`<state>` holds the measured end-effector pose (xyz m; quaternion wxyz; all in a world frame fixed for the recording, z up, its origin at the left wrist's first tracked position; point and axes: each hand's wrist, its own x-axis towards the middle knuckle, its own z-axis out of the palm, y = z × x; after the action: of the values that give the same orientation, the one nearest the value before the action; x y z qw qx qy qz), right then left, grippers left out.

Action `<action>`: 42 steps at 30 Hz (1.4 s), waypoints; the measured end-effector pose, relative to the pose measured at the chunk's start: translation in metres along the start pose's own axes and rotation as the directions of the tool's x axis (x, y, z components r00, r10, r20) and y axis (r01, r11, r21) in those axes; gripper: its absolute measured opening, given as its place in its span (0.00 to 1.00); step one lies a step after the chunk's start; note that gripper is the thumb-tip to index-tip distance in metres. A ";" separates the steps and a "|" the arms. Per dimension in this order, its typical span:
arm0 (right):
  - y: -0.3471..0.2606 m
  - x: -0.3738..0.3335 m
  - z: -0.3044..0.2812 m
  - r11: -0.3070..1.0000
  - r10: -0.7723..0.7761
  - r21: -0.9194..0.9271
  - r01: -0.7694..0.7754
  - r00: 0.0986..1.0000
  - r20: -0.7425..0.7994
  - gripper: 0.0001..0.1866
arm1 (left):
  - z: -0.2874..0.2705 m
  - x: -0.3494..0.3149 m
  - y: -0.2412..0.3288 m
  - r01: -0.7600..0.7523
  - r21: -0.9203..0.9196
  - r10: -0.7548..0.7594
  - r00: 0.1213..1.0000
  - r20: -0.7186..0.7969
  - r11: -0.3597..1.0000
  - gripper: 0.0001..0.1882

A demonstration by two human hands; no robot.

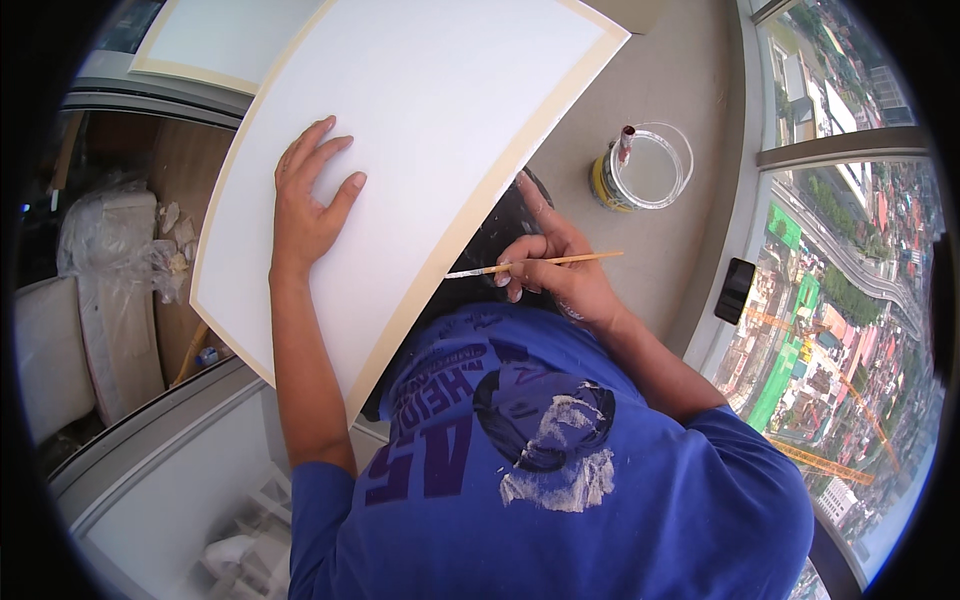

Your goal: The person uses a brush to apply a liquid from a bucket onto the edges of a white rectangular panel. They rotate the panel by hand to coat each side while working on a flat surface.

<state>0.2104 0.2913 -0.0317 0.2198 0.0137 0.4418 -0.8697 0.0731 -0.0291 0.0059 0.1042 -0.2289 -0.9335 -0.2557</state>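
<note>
A large white board (400,130) with masking tape (470,235) along its edges lies tilted in front of me. My left hand (310,195) rests flat on its white face, fingers spread. My right hand (555,260) is closed round a thin paintbrush (575,259) with a wooden handle. The brush's whitened tip is right at the board's taped near-right edge. My right index finger stretches toward the underside of that edge.
An open paint can (645,175) with white inside and a wire handle stands on the grey floor (590,100) to the right; a stained brush (626,145) leans at its rim. A black phone (735,290) lies by the window. Another taped board (210,40) is at the back left, above plastic-wrapped pieces (115,235).
</note>
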 end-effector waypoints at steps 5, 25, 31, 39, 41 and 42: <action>0.003 -0.003 0.003 1.000 0.006 -0.005 -0.006 1.000 0.027 0.54 | -0.002 0.002 0.002 -0.001 -0.007 0.001 1.000 -0.004 1.000 0.22; -0.005 -0.018 0.017 0.986 0.109 0.108 -0.126 0.982 0.157 0.53 | -0.012 -0.003 -0.003 0.023 0.030 -0.023 0.999 0.025 0.999 0.22; -0.030 -0.021 -0.021 0.956 0.010 0.286 -0.065 0.982 0.188 0.32 | -0.011 -0.004 0.000 0.056 0.009 -0.056 0.998 0.029 0.998 0.22; -0.038 -0.004 -0.114 0.779 -0.310 0.586 0.221 0.949 0.055 0.22 | -0.014 -0.013 0.019 0.087 0.014 -0.087 0.993 0.076 0.996 0.23; -0.034 -0.006 -0.141 0.783 -0.310 0.550 0.291 0.949 -0.061 0.19 | -0.008 -0.013 0.031 0.046 0.001 -0.046 0.994 0.096 0.999 0.23; -0.033 -0.006 -0.154 0.787 -0.307 0.526 0.323 0.944 -0.122 0.17 | -0.007 -0.014 0.032 0.013 0.011 -0.014 0.993 0.116 1.000 0.22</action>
<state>0.1769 0.4301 -0.0992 0.0524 0.0140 0.1790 -0.9824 0.1012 -0.0137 0.0208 0.0492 -0.2364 -0.9408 -0.2379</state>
